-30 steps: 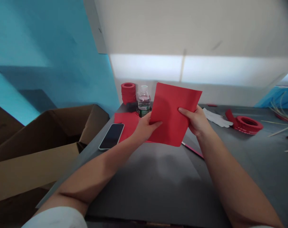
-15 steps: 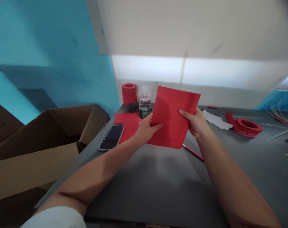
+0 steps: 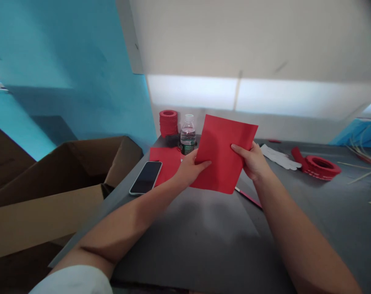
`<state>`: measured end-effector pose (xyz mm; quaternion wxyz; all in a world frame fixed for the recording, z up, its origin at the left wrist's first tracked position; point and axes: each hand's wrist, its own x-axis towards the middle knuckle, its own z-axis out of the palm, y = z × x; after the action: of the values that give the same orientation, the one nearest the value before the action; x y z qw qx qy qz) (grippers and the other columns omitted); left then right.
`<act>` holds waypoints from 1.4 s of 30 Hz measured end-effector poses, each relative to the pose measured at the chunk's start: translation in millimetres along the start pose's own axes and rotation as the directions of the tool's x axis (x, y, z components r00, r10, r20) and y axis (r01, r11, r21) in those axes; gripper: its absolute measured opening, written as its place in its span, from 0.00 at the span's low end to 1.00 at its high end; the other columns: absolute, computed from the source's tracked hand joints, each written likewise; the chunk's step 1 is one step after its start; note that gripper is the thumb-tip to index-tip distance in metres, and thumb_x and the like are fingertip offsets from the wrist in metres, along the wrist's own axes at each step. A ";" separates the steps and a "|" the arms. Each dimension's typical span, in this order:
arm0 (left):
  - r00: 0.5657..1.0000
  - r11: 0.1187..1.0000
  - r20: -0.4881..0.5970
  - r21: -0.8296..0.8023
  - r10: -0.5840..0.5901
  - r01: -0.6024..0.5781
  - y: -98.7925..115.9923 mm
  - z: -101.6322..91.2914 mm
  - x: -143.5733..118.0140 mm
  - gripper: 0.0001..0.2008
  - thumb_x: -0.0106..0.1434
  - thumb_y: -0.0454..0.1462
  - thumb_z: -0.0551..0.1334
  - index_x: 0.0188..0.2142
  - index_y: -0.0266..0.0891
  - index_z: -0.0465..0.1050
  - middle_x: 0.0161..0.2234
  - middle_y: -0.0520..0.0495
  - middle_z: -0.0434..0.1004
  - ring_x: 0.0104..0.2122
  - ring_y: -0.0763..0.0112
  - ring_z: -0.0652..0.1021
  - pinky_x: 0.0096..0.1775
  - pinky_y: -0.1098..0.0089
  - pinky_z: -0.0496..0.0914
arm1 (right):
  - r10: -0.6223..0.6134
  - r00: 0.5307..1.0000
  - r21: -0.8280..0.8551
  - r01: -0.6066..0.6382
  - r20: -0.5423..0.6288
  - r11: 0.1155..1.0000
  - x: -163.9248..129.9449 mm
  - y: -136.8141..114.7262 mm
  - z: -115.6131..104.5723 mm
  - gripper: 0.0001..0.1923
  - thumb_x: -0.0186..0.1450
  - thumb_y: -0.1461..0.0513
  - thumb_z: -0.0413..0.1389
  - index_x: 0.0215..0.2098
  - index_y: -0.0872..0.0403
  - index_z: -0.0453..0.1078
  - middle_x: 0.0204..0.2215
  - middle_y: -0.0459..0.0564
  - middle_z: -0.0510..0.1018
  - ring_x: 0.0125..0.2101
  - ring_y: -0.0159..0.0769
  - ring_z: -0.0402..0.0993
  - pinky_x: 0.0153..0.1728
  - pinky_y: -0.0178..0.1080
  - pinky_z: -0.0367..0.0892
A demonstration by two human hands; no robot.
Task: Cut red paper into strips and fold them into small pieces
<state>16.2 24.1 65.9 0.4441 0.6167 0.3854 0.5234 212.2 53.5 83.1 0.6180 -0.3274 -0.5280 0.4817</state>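
Above the grey table (image 3: 203,237), left hand (image 3: 189,169) and right hand (image 3: 252,161) are gripping the red sheet (image 3: 223,153) by opposite edges, lowering it slightly since a second ago, its tilt unchanged.

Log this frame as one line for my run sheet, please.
left hand: grips red paper sheet at left edge | right hand: grips right edge | sheet: held above grey table | nearby: phone, water bottle

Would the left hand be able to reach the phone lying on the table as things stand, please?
Probably yes: the phone lies uncovered on the table just left of the left hand, nothing between them. But that hand and the right hand hold the red sheet.
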 end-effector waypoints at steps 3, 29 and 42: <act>1.000 1.000 -0.002 -0.002 -0.016 0.016 0.0 -0.6 0.3 0.18 0.56 0.38 0.65 0.46 0.39 0.69 0.46 0.43 0.75 0.43 0.60 0.76 0.44 0.61 0.72 | 0.014 1.000 -0.002 -0.014 -0.008 1.000 0.2 0.8 0.4 0.22 0.50 0.58 0.66 0.42 0.50 0.70 0.46 0.51 0.76 0.46 0.47 0.72 0.49 0.51 0.68; 0.999 0.998 -0.008 -0.031 -0.049 0.048 0.4 1.8 0.3 0.18 0.55 0.36 0.65 0.46 0.39 0.69 0.45 0.43 0.76 0.42 0.61 0.77 0.43 0.61 0.72 | 0.017 0.999 0.016 -0.016 -0.043 1.000 -0.6 1.0 2.8 0.21 0.49 0.59 0.67 0.41 0.50 0.71 0.44 0.50 0.77 0.46 0.48 0.73 0.49 0.52 0.68; 0.995 0.993 0.006 -0.061 -0.097 0.097 0.1 2.5 1.1 0.18 0.54 0.34 0.66 0.45 0.38 0.69 0.44 0.44 0.77 0.41 0.62 0.77 0.43 0.61 0.73 | 0.043 0.996 0.021 -0.041 -0.077 0.999 0.8 5.3 2.5 0.21 0.48 0.60 0.67 0.40 0.51 0.72 0.43 0.49 0.78 0.43 0.46 0.74 0.47 0.49 0.70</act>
<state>18.9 24.7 66.2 0.4880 0.5843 0.3981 0.5119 208.5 55.7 79.1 0.6309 -0.3508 -0.4918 0.4868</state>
